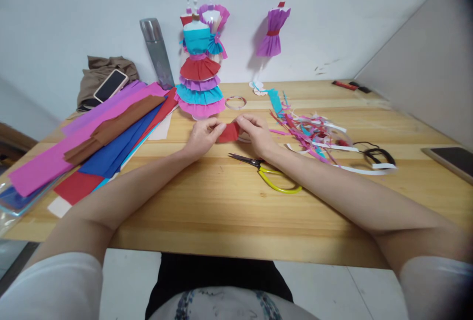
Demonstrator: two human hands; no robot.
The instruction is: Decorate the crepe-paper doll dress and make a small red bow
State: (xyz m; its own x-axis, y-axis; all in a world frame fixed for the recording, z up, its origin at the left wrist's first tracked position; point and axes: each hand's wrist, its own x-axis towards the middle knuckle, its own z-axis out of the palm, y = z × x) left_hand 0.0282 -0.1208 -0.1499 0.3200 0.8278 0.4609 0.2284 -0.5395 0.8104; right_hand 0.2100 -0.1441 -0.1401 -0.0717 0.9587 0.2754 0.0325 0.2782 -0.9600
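Note:
A small red crepe-paper piece (229,133) is held between both hands just above the wooden table (207,211). My left hand (203,135) pinches its left edge, fingers closed on it. My right hand (254,132) pinches its right edge the same way. Yellow-handled scissors (268,172) lie on the table just in front of my right wrist, blades pointing left. A paper dress on a small mannequin (199,71), in red, blue, purple and pink layers, stands right behind my hands.
Stacked crepe-paper sheets (99,137) cover the left side. Paper scraps and strips (314,135) lie to the right, beside a black cord (377,155). A steel bottle (157,53), a purple paper dress (273,31), a tape ring (235,102) and two phones (110,85) (451,160) sit around.

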